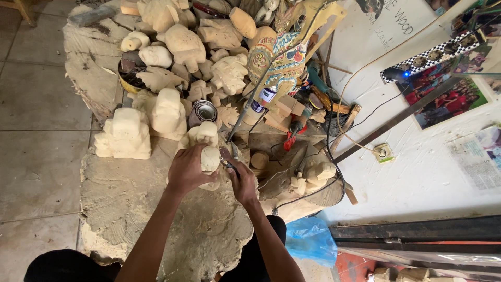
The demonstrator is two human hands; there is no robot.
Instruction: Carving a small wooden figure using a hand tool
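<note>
1. Left hand point(185, 171) grips a pale wooden carving point(210, 158) on the rough stone slab point(130, 203); right hand point(241, 181) holds a small tool point(229, 166) against it.
2. Unfinished carvings point(172, 47) crowd behind; a painted puppet figure point(282, 60) stands among them.

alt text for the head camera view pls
Seen from above, a person's left hand grips a pale unfinished wooden carving while the right hand works a small carving tool against it. Many similar pale wooden carvings and a painted puppet figure crowd the rough stone slab.
</note>
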